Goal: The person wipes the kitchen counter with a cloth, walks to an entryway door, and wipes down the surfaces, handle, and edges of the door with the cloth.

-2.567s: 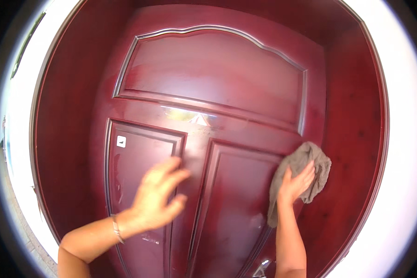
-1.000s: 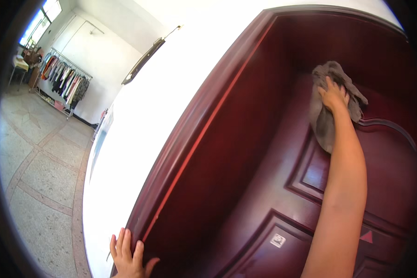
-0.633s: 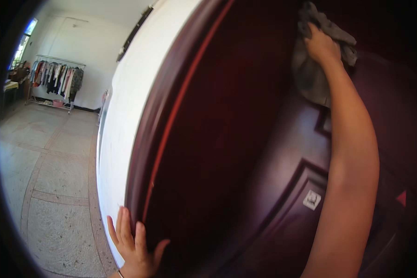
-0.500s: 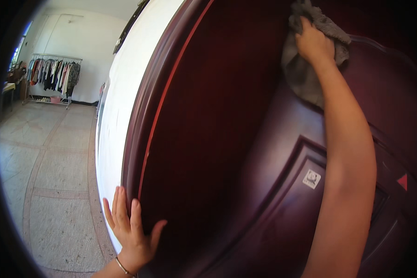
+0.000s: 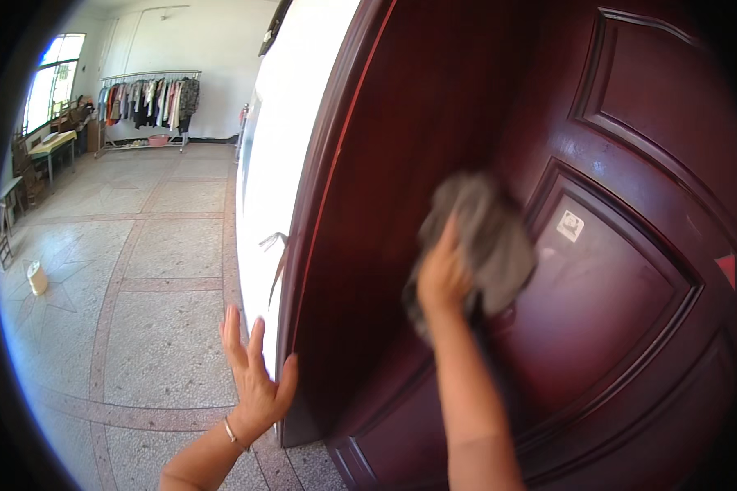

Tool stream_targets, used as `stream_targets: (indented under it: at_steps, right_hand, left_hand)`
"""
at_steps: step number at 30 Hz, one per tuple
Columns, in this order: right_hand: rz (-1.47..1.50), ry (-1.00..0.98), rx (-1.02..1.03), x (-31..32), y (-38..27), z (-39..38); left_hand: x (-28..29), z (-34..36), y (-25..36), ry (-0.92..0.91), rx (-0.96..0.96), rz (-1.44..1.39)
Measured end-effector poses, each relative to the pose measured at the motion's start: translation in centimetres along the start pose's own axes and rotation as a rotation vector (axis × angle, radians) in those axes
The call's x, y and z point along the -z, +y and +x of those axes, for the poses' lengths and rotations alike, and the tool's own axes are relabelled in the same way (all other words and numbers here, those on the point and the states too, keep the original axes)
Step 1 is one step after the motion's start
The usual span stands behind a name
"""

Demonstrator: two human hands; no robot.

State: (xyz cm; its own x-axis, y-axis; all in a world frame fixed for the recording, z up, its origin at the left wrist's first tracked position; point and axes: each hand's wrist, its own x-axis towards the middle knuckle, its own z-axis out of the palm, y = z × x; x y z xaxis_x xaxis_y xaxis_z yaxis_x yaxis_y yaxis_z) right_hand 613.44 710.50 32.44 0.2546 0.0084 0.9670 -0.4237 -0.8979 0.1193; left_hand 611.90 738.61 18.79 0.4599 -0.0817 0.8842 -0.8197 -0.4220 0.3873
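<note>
A grey cloth (image 5: pixel 495 245), blurred by motion, is bunched in my right hand (image 5: pixel 445 274), whose fingers are closed on it. It lies over the hinge-side part of a dark red panelled door (image 5: pixel 622 286), low beside the deep door frame (image 5: pixel 385 204). Whether the cloth presses on the surface is hard to tell. My left hand (image 5: pixel 258 376), with a bracelet at the wrist, has its fingers spread and holds nothing. It is next to the outer edge of the frame, by the white wall (image 5: pixel 282 155); contact cannot be made out.
A small pale sticker (image 5: pixel 570 226) and a red triangle (image 5: pixel 726 272) are on the door. Leftward, a tiled floor (image 5: pixel 172 327) runs to a clothes rack (image 5: pixel 149 102). A cream cylindrical object (image 5: pixel 37 278) stands on the floor; a yellow-topped table (image 5: pixel 53 144) is near the window.
My right hand has brought the cloth down and leftward from high on the door. My left hand has shifted slightly right relative to the view, which has also turned; more floor shows.
</note>
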Motion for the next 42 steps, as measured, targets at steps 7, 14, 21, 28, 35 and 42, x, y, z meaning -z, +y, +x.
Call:
stream_targets:
  at_steps: [7,14,21,28,35,42]
  right_hand:
    - [0.571,-0.517,-0.080,-5.8,-4.0,-17.9]
    - [0.793,-0.456,-0.151,-4.8,-2.7,2.7]
    - [1.026,0.189,-0.046,2.2,-5.1,27.0]
    - [0.760,0.115,0.010,-6.3,-14.8,-1.9]
    - [0.742,-0.360,-0.361,-3.9,-16.5,-0.1]
    - [0.634,0.296,-0.007,2.0,-16.9,29.3]
  left_hand:
    - [8.1,-8.7,-0.4,-0.433,0.334,0.425]
    - [12.2,-13.5,-0.1,-0.686,0.672,0.387]
    - [9.6,-16.9,-6.4,-0.708,0.755,0.152]
    - [11.4,-18.2,-15.1,-0.802,0.845,0.112]
    - [13.0,-12.4,-22.1,-0.957,0.783,0.000]
    - [2.4,-4.6,-22.2,-1.033,0.596,-0.301]
